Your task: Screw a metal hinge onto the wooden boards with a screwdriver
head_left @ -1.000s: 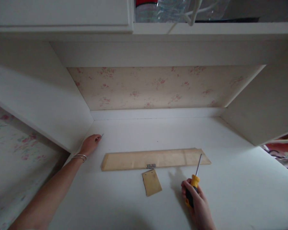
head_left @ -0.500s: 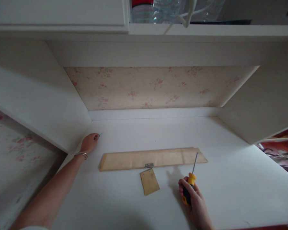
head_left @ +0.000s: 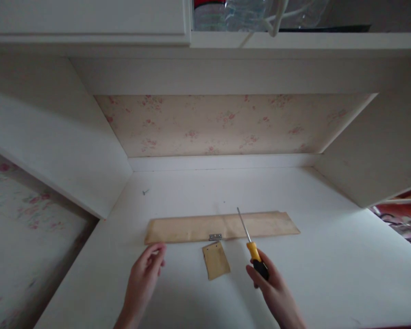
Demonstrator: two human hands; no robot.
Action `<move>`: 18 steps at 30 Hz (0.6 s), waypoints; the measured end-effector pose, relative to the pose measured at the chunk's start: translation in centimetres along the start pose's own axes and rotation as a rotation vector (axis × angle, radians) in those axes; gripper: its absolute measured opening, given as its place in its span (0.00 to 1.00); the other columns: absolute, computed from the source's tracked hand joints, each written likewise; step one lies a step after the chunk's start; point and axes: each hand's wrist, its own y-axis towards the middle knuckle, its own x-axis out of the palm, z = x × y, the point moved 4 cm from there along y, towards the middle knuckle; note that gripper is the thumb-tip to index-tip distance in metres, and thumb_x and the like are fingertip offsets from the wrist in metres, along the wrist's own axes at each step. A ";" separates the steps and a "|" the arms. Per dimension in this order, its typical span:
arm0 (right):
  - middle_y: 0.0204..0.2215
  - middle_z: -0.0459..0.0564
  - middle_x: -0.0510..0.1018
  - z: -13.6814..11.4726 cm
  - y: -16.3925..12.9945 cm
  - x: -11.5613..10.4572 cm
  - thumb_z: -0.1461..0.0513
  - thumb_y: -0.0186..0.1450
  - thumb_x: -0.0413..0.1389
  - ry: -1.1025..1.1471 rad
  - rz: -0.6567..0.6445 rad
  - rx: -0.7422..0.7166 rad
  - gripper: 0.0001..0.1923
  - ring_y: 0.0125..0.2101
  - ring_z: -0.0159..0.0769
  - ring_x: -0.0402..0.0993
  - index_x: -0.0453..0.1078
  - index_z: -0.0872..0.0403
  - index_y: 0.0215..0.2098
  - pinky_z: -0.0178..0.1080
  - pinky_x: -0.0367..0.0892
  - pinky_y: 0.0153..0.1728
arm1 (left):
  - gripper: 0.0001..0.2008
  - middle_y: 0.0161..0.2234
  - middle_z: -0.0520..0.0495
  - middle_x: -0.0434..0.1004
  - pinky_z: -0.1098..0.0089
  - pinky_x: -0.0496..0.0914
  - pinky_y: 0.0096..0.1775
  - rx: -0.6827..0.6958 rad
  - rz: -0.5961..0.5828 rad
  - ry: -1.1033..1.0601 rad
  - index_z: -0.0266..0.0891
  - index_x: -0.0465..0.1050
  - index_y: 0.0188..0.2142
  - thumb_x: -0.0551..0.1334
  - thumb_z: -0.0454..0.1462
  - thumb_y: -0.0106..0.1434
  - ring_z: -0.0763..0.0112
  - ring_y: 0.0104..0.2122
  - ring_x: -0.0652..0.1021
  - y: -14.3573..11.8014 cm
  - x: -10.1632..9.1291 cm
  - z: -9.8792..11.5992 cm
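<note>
My right hand (head_left: 270, 283) is closed around the yellow and black handle of a screwdriver (head_left: 254, 252), its metal shaft pointing up and left over a long light-brown wooden board (head_left: 188, 229). Near the board's left end is my left hand (head_left: 145, 272), loosely curved, with nothing visible in it. A small metal hinge (head_left: 215, 237) sits at the board's front edge. Just in front of that lies a small wooden piece (head_left: 216, 261) with two holes. Small screws (head_left: 145, 192) rest at the back left of the white surface.
The white surface (head_left: 329, 274) is bounded by a left side panel (head_left: 55, 123), a right side panel (head_left: 380, 151) and a flowered wall at the back. Overhead is a white cabinet (head_left: 89, 20), with plastic bottles (head_left: 246, 16) and a pale cable in its open part.
My left hand has come back from the far left toward the board, leaving small screws on the surface. The screwdriver in my right hand has shifted left and now tilts left.
</note>
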 end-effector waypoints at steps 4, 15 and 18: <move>0.43 0.50 0.75 -3.6 -0.4 -0.7 0.49 0.52 0.64 -0.057 -0.026 -0.089 0.33 0.38 0.44 0.72 0.67 0.50 0.54 0.42 0.68 0.41 | 0.28 0.23 0.49 0.70 0.73 0.62 0.20 -0.084 -0.292 -0.088 0.37 0.68 0.46 0.56 0.57 0.58 0.73 0.18 0.67 -3.6 6.2 -0.5; 0.42 0.53 0.74 -11.7 -2.2 -2.3 0.59 0.62 0.60 0.225 0.165 -0.575 0.13 0.26 0.33 0.71 0.69 0.53 0.44 0.38 0.69 0.28 | 0.29 0.26 0.45 0.74 0.75 0.64 0.19 -0.145 -0.380 -0.263 0.31 0.66 0.54 0.57 0.48 0.58 0.69 0.22 0.74 -2.2 12.1 1.8; 0.39 0.52 0.74 -12.5 -1.3 -1.3 0.58 0.62 0.60 0.194 0.145 -0.589 0.12 0.23 0.29 0.67 0.69 0.54 0.42 0.34 0.66 0.23 | 0.28 0.22 0.48 0.72 0.75 0.64 0.20 -0.083 -0.338 -0.253 0.31 0.66 0.53 0.57 0.48 0.59 0.71 0.19 0.71 -2.4 12.7 1.6</move>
